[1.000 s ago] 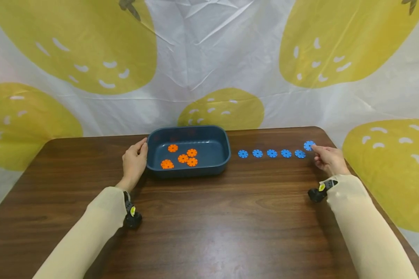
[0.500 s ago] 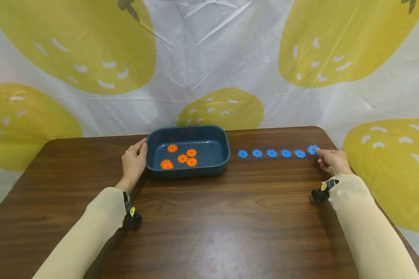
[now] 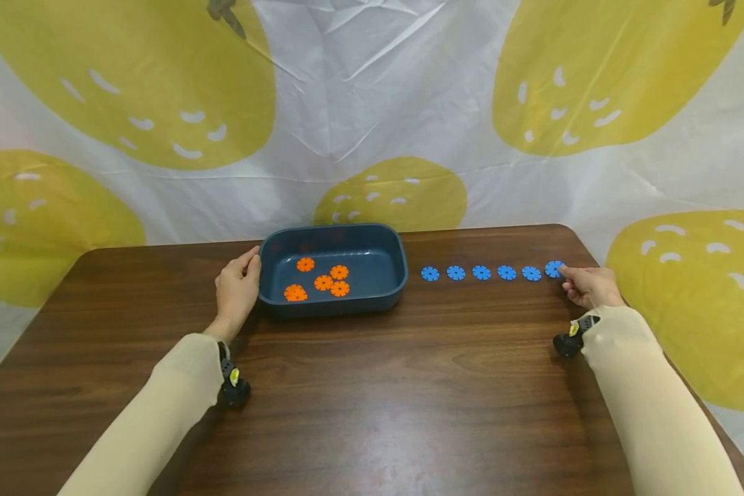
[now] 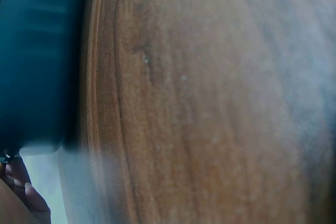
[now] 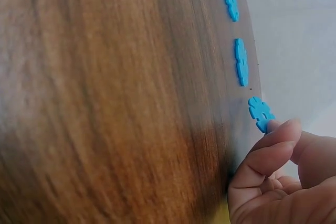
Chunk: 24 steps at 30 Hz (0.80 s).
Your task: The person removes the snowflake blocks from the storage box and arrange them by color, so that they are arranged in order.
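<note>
My right hand (image 3: 592, 286) pinches the edge of a blue notched plastic disc (image 5: 259, 114) between thumb and fingers, at the right end of a row. In the right wrist view this disc looks tilted beside the flat ones. Several other blue discs (image 3: 481, 273) lie evenly spaced along the row, apart from each other. On the left, a dark blue-grey rectangular tub (image 3: 372, 303) holds several orange notched discs (image 3: 324, 282), some overlapping. My left hand (image 3: 237, 289) grips the tub's left side at the rim; in the left wrist view only its curled fingers (image 4: 34, 198) show.
The brown wooden table (image 3: 397, 386) has its far edge just behind the tub and the row. Its right edge runs close to my right hand. Behind hangs a white cloth (image 3: 372, 89) printed with yellow fruit.
My right hand has moved right and toward me with the held blue disc, bringing it down to the row's end; it barely shifts in the last half second. The left hand stays on the tub.
</note>
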{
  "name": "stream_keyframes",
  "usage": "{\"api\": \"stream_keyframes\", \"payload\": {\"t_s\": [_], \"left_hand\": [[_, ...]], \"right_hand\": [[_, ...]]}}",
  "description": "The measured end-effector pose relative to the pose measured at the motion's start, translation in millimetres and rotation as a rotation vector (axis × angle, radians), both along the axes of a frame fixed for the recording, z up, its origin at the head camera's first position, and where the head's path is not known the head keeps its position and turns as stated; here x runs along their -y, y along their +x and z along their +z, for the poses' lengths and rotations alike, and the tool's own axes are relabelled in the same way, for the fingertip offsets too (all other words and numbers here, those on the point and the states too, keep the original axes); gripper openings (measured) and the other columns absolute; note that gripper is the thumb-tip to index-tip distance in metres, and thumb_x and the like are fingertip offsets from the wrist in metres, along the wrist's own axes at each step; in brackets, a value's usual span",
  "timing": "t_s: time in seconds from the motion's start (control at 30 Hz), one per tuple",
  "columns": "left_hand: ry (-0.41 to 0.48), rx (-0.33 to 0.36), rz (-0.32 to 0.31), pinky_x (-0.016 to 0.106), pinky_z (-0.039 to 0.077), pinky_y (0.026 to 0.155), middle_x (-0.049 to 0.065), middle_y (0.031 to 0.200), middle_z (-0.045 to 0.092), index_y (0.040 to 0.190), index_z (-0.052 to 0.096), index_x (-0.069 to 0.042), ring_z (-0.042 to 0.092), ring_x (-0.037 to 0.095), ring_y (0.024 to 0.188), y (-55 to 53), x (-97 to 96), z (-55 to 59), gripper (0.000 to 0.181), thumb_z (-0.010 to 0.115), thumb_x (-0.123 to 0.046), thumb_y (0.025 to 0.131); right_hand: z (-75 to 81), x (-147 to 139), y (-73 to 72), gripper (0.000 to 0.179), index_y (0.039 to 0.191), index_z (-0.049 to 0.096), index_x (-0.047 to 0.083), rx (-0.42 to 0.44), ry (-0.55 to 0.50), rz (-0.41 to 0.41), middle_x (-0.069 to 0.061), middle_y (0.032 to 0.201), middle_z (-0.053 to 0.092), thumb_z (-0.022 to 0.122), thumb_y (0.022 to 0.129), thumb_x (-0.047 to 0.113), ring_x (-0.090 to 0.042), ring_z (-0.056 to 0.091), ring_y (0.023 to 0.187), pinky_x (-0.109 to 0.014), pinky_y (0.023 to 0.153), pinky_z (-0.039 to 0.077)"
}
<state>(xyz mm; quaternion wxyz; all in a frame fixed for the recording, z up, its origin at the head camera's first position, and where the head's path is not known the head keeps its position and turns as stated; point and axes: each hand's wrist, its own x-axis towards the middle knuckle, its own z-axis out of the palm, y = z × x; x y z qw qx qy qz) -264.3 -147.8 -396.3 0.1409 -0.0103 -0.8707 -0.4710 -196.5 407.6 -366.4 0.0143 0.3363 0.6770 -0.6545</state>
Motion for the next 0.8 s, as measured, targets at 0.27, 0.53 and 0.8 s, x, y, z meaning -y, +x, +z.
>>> {"api": "stream_keyframes", "payload": {"t_s": [0.27, 0.53, 0.8], "left_hand": [[0.004, 0.008, -0.003, 0.049, 0.037, 0.098, 0.02, 0.119, 0.059, 0.135, 0.052, -0.009, 0.052, 0.035, 0.112, 1.3, -0.3, 0.5, 0.04, 0.043, -0.026, 0.101], [0.0, 0.008, 0.005, 0.048, 0.035, 0.101, 0.02, 0.122, 0.058, 0.134, 0.053, -0.008, 0.051, 0.035, 0.115, 1.4, -0.4, 1.4, 0.039, 0.044, -0.025, 0.1], [0.005, 0.01, 0.002, 0.049, 0.036, 0.099, 0.02, 0.119, 0.059, 0.135, 0.053, -0.009, 0.052, 0.035, 0.112, 2.1, -0.9, 2.2, 0.039, 0.044, -0.026, 0.1]], "right_hand": [[-0.9, -1.1, -1.3, 0.036, 0.059, 0.057, 0.014, 0.055, 0.063, 0.005, 0.005, 0.049, 0.054, 0.052, 0.094, 0.012, -0.003, 0.052, 0.045, -0.016, 0.046, 0.046], [-0.3, 1.2, -1.5, 0.026, 0.068, 0.055, 0.01, 0.06, 0.101, 0.007, 0.005, 0.049, 0.055, 0.052, 0.094, 0.012, -0.003, 0.054, 0.045, -0.017, 0.048, 0.047], [-4.3, 1.1, -3.3, 0.015, 0.08, 0.053, 0.004, 0.05, 0.144, 0.02, 0.005, 0.047, 0.055, 0.051, 0.094, 0.01, -0.002, 0.054, 0.044, -0.017, 0.047, 0.047]]}}
